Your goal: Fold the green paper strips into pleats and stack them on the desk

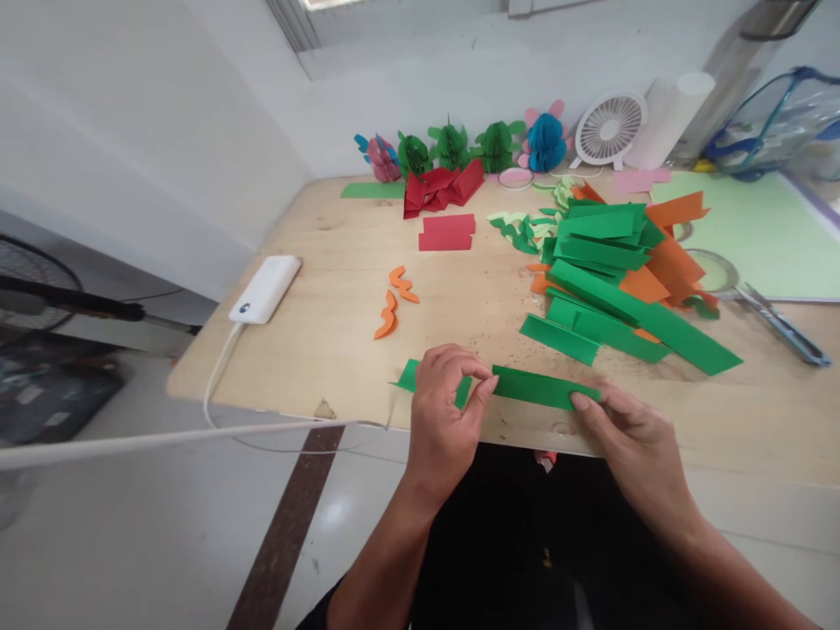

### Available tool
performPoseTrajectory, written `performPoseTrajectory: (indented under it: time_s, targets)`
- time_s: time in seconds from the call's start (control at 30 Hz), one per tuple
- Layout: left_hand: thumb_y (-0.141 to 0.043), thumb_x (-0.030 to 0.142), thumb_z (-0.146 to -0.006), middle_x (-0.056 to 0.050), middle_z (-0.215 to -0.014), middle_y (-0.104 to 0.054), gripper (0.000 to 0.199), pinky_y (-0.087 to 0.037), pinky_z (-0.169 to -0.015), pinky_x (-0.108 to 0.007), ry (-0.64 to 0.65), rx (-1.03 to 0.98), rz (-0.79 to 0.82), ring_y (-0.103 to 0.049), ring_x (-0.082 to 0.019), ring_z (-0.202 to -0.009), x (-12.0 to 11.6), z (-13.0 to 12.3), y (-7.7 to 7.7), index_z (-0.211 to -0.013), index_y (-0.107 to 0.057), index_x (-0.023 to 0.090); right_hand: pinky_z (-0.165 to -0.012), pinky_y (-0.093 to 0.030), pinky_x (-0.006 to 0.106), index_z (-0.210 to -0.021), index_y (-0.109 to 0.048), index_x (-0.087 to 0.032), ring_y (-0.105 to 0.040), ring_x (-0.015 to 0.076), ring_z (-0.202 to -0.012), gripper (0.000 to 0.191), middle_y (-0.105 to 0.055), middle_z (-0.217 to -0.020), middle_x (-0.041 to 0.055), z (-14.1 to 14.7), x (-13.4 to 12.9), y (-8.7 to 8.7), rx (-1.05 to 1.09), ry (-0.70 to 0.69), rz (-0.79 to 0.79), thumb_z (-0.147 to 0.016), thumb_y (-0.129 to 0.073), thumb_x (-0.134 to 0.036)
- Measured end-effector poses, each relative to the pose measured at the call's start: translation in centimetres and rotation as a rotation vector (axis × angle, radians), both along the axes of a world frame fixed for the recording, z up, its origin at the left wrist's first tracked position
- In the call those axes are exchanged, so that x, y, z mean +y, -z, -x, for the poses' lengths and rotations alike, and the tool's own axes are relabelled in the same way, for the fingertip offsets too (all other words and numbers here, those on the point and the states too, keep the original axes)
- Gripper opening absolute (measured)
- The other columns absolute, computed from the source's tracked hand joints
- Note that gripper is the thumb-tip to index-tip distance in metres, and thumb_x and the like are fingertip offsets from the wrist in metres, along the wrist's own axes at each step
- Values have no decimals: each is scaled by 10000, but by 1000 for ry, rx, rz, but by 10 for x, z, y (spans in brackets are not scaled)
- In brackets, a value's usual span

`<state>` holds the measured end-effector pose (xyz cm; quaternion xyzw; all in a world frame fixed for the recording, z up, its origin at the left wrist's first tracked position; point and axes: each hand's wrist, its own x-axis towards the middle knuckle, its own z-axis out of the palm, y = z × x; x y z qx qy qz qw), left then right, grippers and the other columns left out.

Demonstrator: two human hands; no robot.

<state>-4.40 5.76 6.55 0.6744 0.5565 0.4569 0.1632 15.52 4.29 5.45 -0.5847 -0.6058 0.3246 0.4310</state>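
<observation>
A green paper strip (535, 388) stretches between my two hands just above the table's front edge. My left hand (450, 407) pinches its left end between thumb and fingertips. At its right end, my right hand (623, 429) grips it with the thumb on top. Another green paper piece (408, 374) lies under and beside my left hand, partly hidden by it. Beyond the strip, a pile of green folded papers (604, 254) rests over orange paper pieces (673, 262). Two orange curved cut-outs (388, 315) lie on the wood past my left hand.
Red papers (446, 232) lie mid-table, with paper honeycomb figures (452, 147) along the wall. A white power bank (266, 289) with its cable sits at left. At right are a tape roll (712, 269), a cutter knife (784, 324) and a small fan (610, 129).
</observation>
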Motion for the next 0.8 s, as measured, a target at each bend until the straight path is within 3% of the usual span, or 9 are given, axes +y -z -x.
performPoseTrajectory:
  time_s: [0.2, 0.4, 0.63, 0.8]
  targets:
    - [-601, 231, -882, 3, -872, -651, 32, -500, -860, -330, -103, -19, 70, -634, -162, -877, 0, 8, 1, -851, -607, 223, -601, -479, 230, -672, -634, -223, -589, 133, -667, 216, -629, -721, 1, 0, 2, -2, 62, -35, -15, -838, -623, -362]
    - [-594, 269, -889, -17, -874, -678, 62, -526, -826, -336, -103, -115, 151, -655, -173, -874, 0, 10, 8, -872, -614, 213, -623, -490, 222, -678, -636, -224, -596, 126, -680, 203, -643, -727, -2, -1, 1, -2, 58, -43, -30, -850, -612, -330]
    - [-542, 286, -928, -48, -944, -701, 101, -537, -843, -329, -17, -220, 230, -670, -161, -901, -1, 8, 8, -922, -590, 197, -638, -489, 217, -759, -669, -214, -628, 133, -714, 221, -680, -758, 9, -1, 2, 0, 26, -26, -20, -891, -555, -350]
    - [-520, 285, -943, -54, -973, -703, 100, -545, -840, -328, 61, -244, 258, -672, -154, -910, -1, 7, 6, -954, -573, 201, -550, -448, 223, -651, -605, -200, -575, 125, -594, 351, -599, -615, -5, 0, 5, -1, -20, -7, 24, -912, -502, -410]
